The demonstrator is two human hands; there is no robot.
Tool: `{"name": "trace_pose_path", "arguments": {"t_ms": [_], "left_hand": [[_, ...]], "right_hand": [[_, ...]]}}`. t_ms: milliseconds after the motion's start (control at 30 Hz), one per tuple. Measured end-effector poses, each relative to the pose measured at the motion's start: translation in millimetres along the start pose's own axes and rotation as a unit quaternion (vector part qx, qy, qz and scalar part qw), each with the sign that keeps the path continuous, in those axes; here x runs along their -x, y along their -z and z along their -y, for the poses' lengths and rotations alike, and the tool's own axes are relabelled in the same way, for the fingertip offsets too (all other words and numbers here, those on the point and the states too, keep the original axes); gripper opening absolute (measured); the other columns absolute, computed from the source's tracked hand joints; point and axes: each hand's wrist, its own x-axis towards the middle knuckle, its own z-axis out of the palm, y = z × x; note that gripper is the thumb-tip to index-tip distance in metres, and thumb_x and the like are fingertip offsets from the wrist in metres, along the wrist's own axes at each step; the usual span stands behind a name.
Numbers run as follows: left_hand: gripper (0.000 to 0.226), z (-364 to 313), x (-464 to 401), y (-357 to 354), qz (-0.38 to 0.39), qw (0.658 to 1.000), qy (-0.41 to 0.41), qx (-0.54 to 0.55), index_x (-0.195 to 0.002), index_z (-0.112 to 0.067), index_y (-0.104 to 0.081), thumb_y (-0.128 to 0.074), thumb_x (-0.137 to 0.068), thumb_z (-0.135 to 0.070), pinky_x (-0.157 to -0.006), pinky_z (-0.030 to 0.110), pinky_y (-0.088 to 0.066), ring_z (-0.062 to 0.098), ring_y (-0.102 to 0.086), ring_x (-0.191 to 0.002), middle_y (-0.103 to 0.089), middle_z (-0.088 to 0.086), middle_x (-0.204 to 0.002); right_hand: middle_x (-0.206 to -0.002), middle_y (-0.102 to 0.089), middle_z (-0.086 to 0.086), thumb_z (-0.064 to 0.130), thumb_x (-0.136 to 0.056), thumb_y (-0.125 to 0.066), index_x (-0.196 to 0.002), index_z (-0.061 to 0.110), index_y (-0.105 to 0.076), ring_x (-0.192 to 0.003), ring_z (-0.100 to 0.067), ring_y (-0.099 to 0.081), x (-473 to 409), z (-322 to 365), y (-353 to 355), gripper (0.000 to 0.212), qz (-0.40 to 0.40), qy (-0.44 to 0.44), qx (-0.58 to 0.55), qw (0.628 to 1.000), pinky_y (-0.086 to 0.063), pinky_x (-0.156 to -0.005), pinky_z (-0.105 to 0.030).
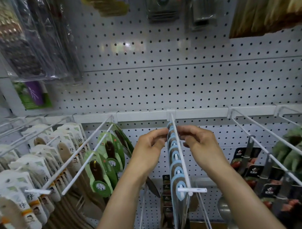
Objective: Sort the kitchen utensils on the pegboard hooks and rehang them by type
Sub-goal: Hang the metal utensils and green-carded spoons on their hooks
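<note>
I have both hands up at the far end of the centre hook point(181, 158), close to the pegboard point(162, 85), and between them hangs the row of blue-carded utensils point(175, 167), strung one behind another along that white wire from the back rail to the price tag at the near tip. My left hand point(148, 149) pinches the farthest card from the left with curled fingers point(162, 132), and my right hand point(202, 145) pinches it from the right, thumb tucked under. I judge these packs to be light: thin card, stiff enough to hold flat but easy to crease or tear at the punched slot, so I would take hold at the card's top edge beside the slot, not by the dangling handle. The cards are pale blue with a brown panel and a white oval hang-hole, all alike, and packed tightly; what tool they carry I cannot tell, since the lower parts hang out of clear sight. To the left hang green-carded utensils point(104, 169) and, farther left, cream-carded wooden spatulas point(33, 180); to the right, black-carded metal tools point(258, 166).
</note>
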Motion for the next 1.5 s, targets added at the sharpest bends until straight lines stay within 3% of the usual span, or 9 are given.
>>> {"name": "trace_pose_path", "arguments": {"t_ms": [200, 467, 600, 733, 967, 1067, 1300, 1400, 1500], "left_hand": [[0.038, -5.0, -1.8, -0.4, 0.003, 1.000, 0.013, 0.013, -0.116, -0.037, -0.061, -0.044, -0.100, -0.007, -0.105, 0.024, -0.040, -0.001, -0.054, -0.118, -0.064, -0.017, -0.119], [0.034, -13.1, 9.7, 13.4, -0.018, 0.999, 0.020, 0.038, -0.132, -0.027, -0.056, -0.047, -0.101, -0.016, -0.106, 0.029, -0.040, 0.007, -0.052, -0.123, -0.057, -0.014, -0.131], [0.026, -6.8, 40.3, 30.8, -0.113, 0.984, 0.018, 0.136, -0.121, -0.022, -0.063, -0.051, -0.099, -0.016, -0.091, 0.030, -0.054, 0.012, -0.066, -0.104, -0.067, -0.005, -0.116], [0.022, 2.6, 61.6, 40.0, -0.118, 0.981, 0.039, 0.146, -0.117, -0.023, -0.063, -0.053, -0.099, -0.017, -0.085, 0.032, -0.057, 0.017, -0.070, -0.094, -0.070, -0.002, -0.111], [0.025, 7.9, 83.5, 54.2, -0.089, 0.986, 0.043, 0.131, -0.122, -0.018, -0.061, -0.053, -0.099, -0.017, -0.084, 0.032, -0.058, 0.020, -0.070, -0.094, -0.071, 0.000, -0.110], [0.024, 12.6, 98.6, 60.4, -0.082, 0.987, 0.051, 0.131, -0.122, -0.017, -0.062, -0.051, -0.100, -0.018, -0.082, 0.032, -0.057, 0.021, -0.070, -0.092, -0.072, 0.002, -0.106], [0.019, 20.9, 128.1, 75.8, -0.114, 0.984, 0.056, 0.124, -0.113, -0.020, -0.065, -0.052, -0.099, -0.020, -0.083, 0.035, -0.055, 0.020, -0.069, -0.086, -0.074, 0.002, -0.098], [0.018, 25.2, 141.2, 83.2, -0.139, 0.983, 0.061, 0.107, -0.110, -0.018, -0.066, -0.052, -0.099, -0.020, -0.079, 0.031, -0.055, 0.019, -0.070, -0.085, -0.074, 0.003, -0.096], [0.007, 35.7, 147.3, 86.4, -0.199, 0.971, 0.084, 0.107, -0.094, -0.013, -0.064, -0.057, -0.096, -0.016, -0.072, 0.030, -0.053, 0.017, -0.065, -0.078, -0.068, 0.008, -0.088]], "right_hand": [[-0.129, -0.057, 0.009, 0.003, -0.098, -0.039, -0.129, 0.028, -0.058, -0.119, -0.003, -0.052, -6.8, 2.0, -4.4, 0.044, 0.003, -0.009, 0.021, 1.000, -0.042, -0.103, -0.028], [-0.124, -0.062, 0.008, 0.010, -0.100, -0.044, -0.123, 0.026, -0.062, -0.117, -0.009, -0.056, 11.0, 11.3, 2.0, 0.033, -0.061, -0.021, -0.027, 0.998, -0.042, -0.107, -0.034], [-0.099, -0.070, 0.007, 0.008, -0.097, -0.048, -0.100, 0.023, -0.070, -0.089, -0.012, -0.068, 32.1, 26.3, 9.4, 0.027, -0.129, 0.011, -0.079, 0.988, -0.054, -0.081, -0.030], [-0.091, -0.071, -0.001, 0.004, -0.097, -0.047, -0.092, 0.022, -0.070, -0.071, -0.013, -0.067, 54.0, 44.1, 9.7, 0.029, -0.172, 0.039, -0.118, 0.977, -0.052, -0.063, -0.024], [-0.095, -0.071, 0.009, 0.008, -0.095, -0.051, -0.093, 0.029, -0.069, -0.095, -0.003, -0.066, 93.0, 76.5, -3.5, 0.028, -0.249, 0.120, -0.076, 0.958, -0.054, -0.083, -0.024], [-0.100, -0.069, 0.009, 0.009, -0.094, -0.051, -0.096, 0.029, -0.067, -0.095, -0.002, -0.063, 109.2, 94.7, -15.1, 0.025, -0.280, 0.208, -0.029, 0.937, -0.051, -0.080, -0.020], [-0.096, -0.063, 0.003, 0.000, -0.094, -0.051, -0.104, 0.007, -0.067, -0.095, -0.018, -0.061, 127.5, 114.5, -62.8, 0.020, -0.177, 0.383, 0.061, 0.904, -0.049, -0.080, -0.029], [-0.100, -0.064, 0.004, 0.001, -0.095, -0.051, -0.108, 0.010, -0.066, -0.096, -0.006, -0.060, 129.2, 101.7, -84.2, 0.022, -0.098, 0.324, 0.028, 0.941, -0.048, -0.082, -0.021], [-0.105, -0.063, 0.010, 0.004, -0.096, -0.049, -0.111, 0.023, -0.061, -0.094, 0.004, -0.058, 124.4, 75.2, -102.0, 0.027, -0.016, 0.152, -0.035, 0.988, -0.046, -0.077, -0.008]]}}
